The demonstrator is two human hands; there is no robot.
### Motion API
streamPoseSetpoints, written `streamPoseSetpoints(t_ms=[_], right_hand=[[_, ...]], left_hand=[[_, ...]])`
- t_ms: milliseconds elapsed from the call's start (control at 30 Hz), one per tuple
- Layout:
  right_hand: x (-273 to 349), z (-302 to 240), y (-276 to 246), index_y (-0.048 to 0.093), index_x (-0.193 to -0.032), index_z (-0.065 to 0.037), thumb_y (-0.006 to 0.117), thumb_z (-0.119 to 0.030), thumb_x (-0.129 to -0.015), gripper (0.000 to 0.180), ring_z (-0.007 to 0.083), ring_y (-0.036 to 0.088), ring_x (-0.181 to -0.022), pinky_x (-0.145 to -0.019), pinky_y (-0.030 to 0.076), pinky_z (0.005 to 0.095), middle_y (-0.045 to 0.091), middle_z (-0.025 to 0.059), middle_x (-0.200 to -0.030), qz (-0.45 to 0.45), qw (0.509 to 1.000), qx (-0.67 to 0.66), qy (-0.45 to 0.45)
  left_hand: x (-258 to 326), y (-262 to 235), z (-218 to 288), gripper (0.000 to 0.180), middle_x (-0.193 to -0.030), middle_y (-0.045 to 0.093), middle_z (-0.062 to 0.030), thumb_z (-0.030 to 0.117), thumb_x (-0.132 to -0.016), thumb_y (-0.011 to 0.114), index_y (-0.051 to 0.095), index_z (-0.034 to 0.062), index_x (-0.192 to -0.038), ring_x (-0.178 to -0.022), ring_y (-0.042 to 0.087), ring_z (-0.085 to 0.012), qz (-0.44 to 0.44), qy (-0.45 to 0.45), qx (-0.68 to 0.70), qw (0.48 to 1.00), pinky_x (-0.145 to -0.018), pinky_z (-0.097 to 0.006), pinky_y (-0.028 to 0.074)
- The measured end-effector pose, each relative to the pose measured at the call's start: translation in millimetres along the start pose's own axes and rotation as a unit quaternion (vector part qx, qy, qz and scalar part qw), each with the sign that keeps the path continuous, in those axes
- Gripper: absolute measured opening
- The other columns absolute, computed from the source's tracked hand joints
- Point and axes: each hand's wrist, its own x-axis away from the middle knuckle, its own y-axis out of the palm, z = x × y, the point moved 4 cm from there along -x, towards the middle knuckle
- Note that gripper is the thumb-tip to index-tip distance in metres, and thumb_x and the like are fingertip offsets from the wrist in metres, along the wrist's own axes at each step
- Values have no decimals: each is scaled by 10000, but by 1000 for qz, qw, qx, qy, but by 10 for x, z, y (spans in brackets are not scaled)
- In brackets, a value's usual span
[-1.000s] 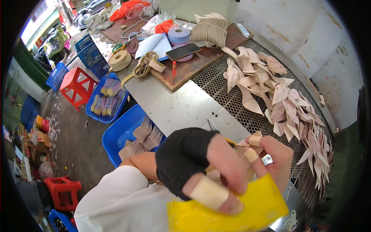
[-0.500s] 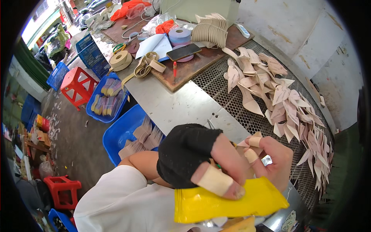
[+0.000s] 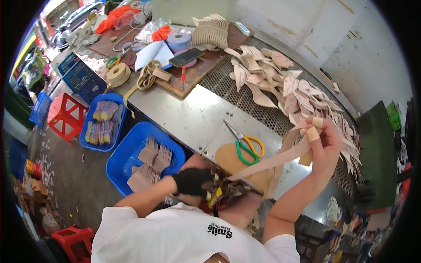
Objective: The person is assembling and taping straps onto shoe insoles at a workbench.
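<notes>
Cluttered workshop, steel desk (image 3: 184,116) with mesh top section. Head view: left hand (image 3: 193,182) in black glove, clenched on one end of a long beige strip (image 3: 280,157) near the lap. Right hand (image 3: 323,142), taped fingers, pinches the other end above the desk. Scissors (image 3: 244,143) lie under the strip; blue bins (image 3: 131,153) on floor.

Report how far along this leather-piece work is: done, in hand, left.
Done, it seems: cut pieces fanned across the mesh table and a neat stack at the far end. In hand: the right hand holds up one long tan strip, whose lower end reaches the gloved left hand at the lap. Left: cannot tell how many remain; the scissors lie unused.
</notes>
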Motion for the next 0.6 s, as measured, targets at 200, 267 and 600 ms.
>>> streamPoseSetpoints(t_ms=[200, 267, 600], right_hand=[[191, -35, 362, 629, -1117, -9, 623, -64, -841, 281, 86, 601, -827, -763, 465, 225, 653, 19, -916, -63, 995, -77, 14], [237, -103, 538, 625, -1126, -6, 616, -62, -844, 287, 96, 604, -845, -791, 467, 238, 653, 25, -929, -78, 991, -107, 28], [507, -492, 543, 548, -1198, -26, 537, -108, -882, 327, 155, 616, -861, -690, 517, 307, 627, 49, -943, -196, 931, -304, 50]], left_hand=[[-232, -1367, 753, 463, -1104, 652, -47, 169, -811, 713, 565, 68, -1238, -1008, 589, -116, 203, 34, 282, 937, -818, -290, 482], [-414, -1350, 890, 643, -1226, 588, -81, 175, -791, 740, 443, 83, -1353, -1125, 551, -162, 209, 130, 302, 921, -888, -312, 456], [-665, -946, 1129, 700, -1153, 583, -68, 112, -669, 764, 465, 36, -1297, -1078, 536, -157, -36, 128, 455, 881, -957, -315, 407]])
